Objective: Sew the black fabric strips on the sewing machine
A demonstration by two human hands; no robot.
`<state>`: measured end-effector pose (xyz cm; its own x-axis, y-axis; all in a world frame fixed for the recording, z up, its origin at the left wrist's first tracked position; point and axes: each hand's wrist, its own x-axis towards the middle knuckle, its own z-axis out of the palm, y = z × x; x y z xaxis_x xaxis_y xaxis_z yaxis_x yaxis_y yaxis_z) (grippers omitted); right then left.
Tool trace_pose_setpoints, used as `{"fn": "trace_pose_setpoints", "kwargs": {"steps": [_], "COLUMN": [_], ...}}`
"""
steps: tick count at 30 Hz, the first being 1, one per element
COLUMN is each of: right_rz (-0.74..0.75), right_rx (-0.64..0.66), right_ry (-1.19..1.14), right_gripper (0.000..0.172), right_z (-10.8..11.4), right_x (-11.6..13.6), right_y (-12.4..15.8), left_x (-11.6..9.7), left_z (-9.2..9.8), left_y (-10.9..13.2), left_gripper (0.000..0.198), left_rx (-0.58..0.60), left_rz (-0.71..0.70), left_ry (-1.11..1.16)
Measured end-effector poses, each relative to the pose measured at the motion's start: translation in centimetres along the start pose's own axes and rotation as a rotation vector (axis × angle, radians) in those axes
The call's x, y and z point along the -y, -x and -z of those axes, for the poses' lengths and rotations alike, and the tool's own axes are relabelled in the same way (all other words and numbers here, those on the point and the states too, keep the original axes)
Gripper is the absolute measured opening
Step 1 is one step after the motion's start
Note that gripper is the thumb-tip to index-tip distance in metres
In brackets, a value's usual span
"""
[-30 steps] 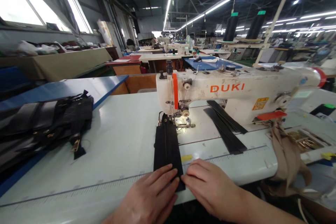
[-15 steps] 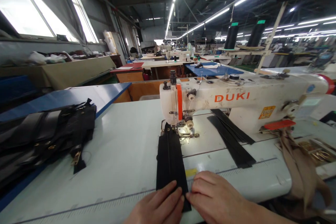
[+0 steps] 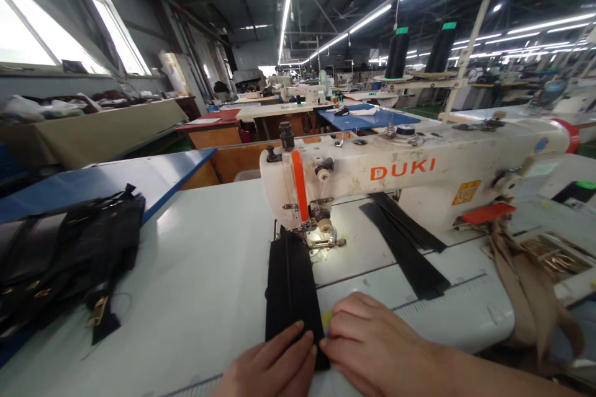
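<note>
A long black fabric strip [image 3: 289,285] with a line down its middle lies flat on the machine bed. Its far end sits under the presser foot of the white sewing machine [image 3: 354,167]. My left hand [image 3: 274,363] rests on the strip's near end, fingers stretched out and flat on top. At the strip's right edge, my right hand [image 3: 367,341] has its fingers curled together, pinching the edge near the corner. The thumb of my left hand is hidden. A lamp lights the needle area, where the needle itself cannot be made out.
Several black strips [image 3: 405,248] lie under the machine arm. A pile of black pieces with gold-coloured zip pulls [image 3: 65,248] is at the left. Beige fabric [image 3: 516,285] hangs at the right beside a tray of metal parts [image 3: 554,257]. Thread cones [image 3: 397,53] stand behind.
The camera view has shifted, so the machine and table appear farther left. Both hands remain at the strip's near end, with much the same hold.
</note>
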<state>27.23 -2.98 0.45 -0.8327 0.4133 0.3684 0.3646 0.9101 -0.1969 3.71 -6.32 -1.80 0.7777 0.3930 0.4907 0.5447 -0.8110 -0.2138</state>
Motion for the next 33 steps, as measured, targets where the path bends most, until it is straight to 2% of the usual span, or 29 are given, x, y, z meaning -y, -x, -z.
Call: {"fn": "trace_pose_setpoints", "kwargs": {"steps": [3, 7, 11, 18, 23, 30, 33], "right_rz": [-0.027, -0.035, -0.052, -0.126, -0.182, -0.206, -0.220], "right_rx": [0.018, -0.010, -0.009, -0.037, -0.070, -0.138, -0.139], "right_ry": [-0.029, -0.004, 0.041, 0.095, 0.163, 0.213, 0.194], "right_gripper": [0.011, 0.015, 0.015, 0.014, 0.014, 0.013, 0.013], "right_z": [0.5, 0.1, -0.3, -0.6, -1.1, -1.9, -2.0], "right_x": [-0.9, -2.4, -3.7, -5.4, -5.9, -5.7, -5.8], "right_y": [-0.7, -1.7, -2.8, -4.7, -5.6, -5.4, -5.3], "left_x": [1.4, 3.1, 4.9, 7.8, 9.7, 12.1, 12.6], "left_z": [-0.5, -0.5, -0.9, -1.9, -2.2, -3.3, -3.8], "left_y": [-0.3, -1.2, -1.8, -2.5, -3.6, -4.1, -3.9], "left_gripper": [0.031, 0.027, 0.028, 0.030, 0.038, 0.040, 0.039], "left_rx": [-0.023, 0.069, 0.031, 0.029, 0.015, 0.081, 0.082], "left_rz": [0.001, 0.042, 0.025, 0.102, 0.117, 0.284, 0.312], "left_ry": [0.074, 0.114, 0.093, 0.076, 0.044, 0.117, 0.127]}}
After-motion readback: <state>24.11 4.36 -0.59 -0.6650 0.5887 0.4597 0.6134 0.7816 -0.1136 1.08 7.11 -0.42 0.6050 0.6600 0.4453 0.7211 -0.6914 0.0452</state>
